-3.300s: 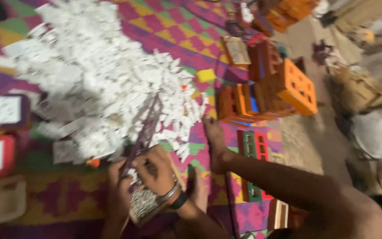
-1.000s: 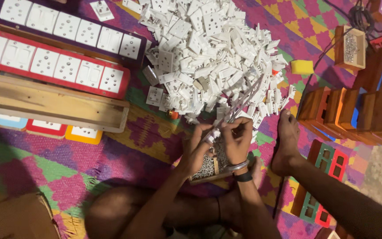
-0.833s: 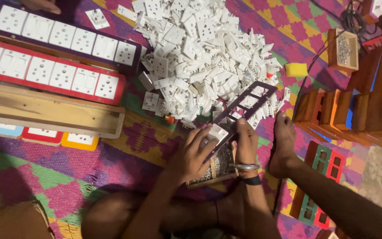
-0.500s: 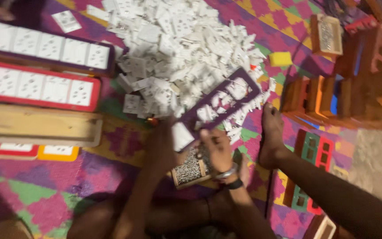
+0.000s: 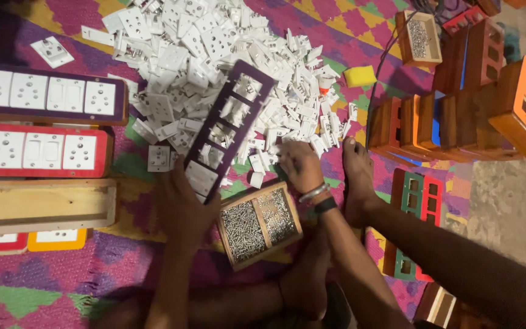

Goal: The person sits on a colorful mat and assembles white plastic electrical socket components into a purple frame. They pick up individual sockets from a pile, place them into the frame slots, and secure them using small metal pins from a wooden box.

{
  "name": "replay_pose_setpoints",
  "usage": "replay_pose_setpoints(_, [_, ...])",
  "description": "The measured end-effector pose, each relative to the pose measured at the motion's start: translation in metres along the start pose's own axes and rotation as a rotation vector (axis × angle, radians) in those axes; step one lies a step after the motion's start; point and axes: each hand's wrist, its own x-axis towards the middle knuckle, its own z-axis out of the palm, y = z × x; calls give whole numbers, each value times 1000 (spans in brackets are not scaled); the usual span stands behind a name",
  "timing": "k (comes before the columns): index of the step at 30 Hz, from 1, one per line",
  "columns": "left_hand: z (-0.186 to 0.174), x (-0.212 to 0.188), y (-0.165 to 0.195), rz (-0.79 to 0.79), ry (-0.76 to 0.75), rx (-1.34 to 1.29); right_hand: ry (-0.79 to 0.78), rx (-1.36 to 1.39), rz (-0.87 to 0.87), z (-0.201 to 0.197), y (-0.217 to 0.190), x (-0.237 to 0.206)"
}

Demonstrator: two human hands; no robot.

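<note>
Nearest to the person, a small wooden box filled with metal screws [image 5: 259,224] sits on the colourful patterned floor mat [image 5: 25,286], between the two forearms. The left hand [image 5: 185,204] now lies flat and open on the near end of the long purple switch-board frame with rectangular cut-outs [image 5: 229,128], pressing it down; a moment ago both hands held this frame up in the air, so it has been laid down, with its far end resting over the heap. The right hand [image 5: 299,166] has let go of the frame and moved to the right, its fingers bent loosely over the near edge of the big pile of white plastic sockets and switches [image 5: 214,79]; I cannot tell if it has already pinched one piece. This change suggests the frame is placed for filling and a part is being looked for. A bare foot [image 5: 358,183] rests just beside the right hand. To the left lie finished red and purple boards with white sockets [image 5: 38,122]. Farther right stand orange wooden boxes [image 5: 458,116].
</note>
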Motion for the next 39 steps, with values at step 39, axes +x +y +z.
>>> replay_pose_setpoints(39, [-30,9,-17,-123,238,-202,-191,-50,149,51,-116,26])
